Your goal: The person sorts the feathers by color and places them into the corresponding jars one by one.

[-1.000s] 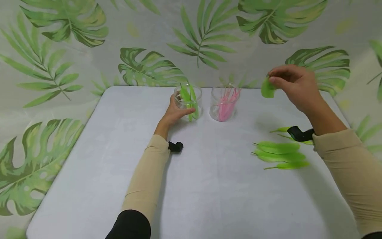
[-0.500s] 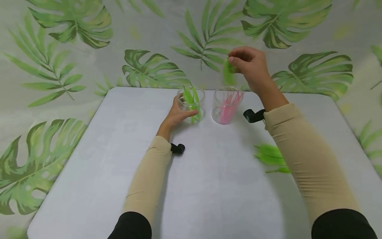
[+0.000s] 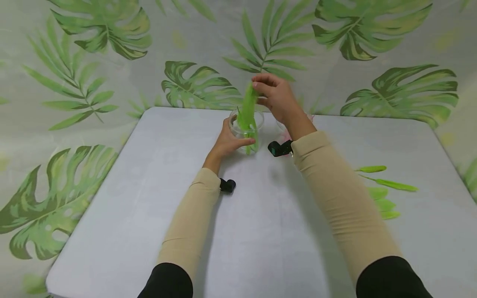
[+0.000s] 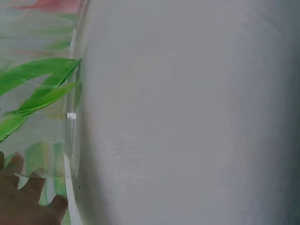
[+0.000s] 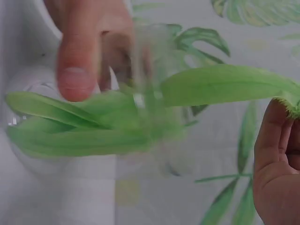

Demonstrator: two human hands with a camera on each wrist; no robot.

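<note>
At the back middle of the table, my left hand point(image 3: 225, 145) grips a clear glass jar point(image 3: 259, 123), thumb across its front. Green feathers point(image 5: 75, 140) stand inside the jar; in the left wrist view these feathers point(image 4: 35, 96) show through the glass beside my fingertips point(image 4: 57, 206). My right hand point(image 3: 277, 98) pinches another green feather point(image 3: 249, 101) by its upper end, above the jar. Seen from the right wrist, that feather point(image 5: 211, 86) reaches from my fingers to the jar's mouth, its lower end overlapping the glass.
Right of the jar, a second clear container with pink feathers point(image 3: 286, 135) is mostly hidden behind my right hand and wrist. Several green feathers point(image 3: 396, 185) lie on the white table point(image 3: 253, 231) at the right, some partly covered by my right sleeve point(image 3: 335, 194).
My right hand has carried the green feather leftward from the right side, past the pink feathers, then down to the jar's mouth. My left hand has kept its hold on the jar.
</note>
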